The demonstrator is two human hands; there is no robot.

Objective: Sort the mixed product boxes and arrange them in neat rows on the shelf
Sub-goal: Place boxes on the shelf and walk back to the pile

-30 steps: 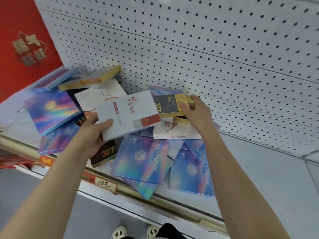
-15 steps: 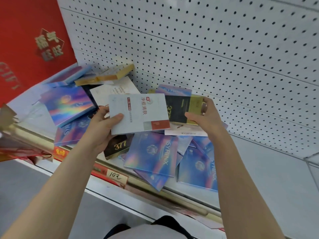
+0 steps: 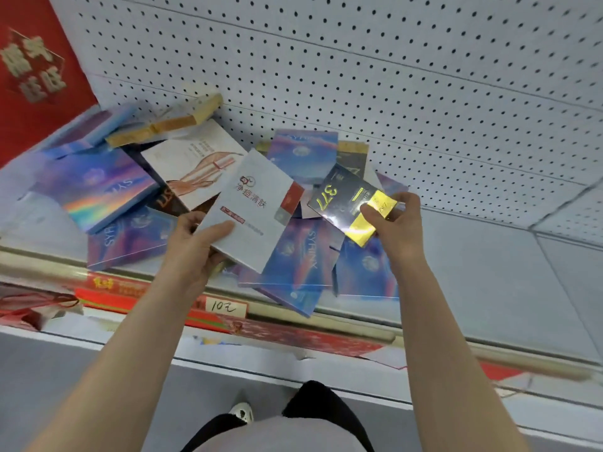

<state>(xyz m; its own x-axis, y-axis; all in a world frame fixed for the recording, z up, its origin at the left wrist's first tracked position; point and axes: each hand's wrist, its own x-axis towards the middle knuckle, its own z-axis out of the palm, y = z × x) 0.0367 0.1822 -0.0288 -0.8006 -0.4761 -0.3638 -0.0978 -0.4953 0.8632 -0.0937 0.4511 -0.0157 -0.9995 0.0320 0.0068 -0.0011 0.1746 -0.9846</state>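
— So, what's each hand doing?
— Left hand (image 3: 192,243) grips the white box (image 3: 253,210) by its lower corner; right hand (image 3: 396,226) pinches the black-and-yellow 377 box (image 3: 350,203), both lifted above the pile (image 3: 293,256) on the shelf (image 3: 489,272).
— Step?
— Sorting, I'd say; next, each needs a bare spot to start its row.
— Unclear?
— Boxes underneath overlap, and motion blurs their print.

Red sign (image 3: 36,70) cut off by left edge; lettering blurred.
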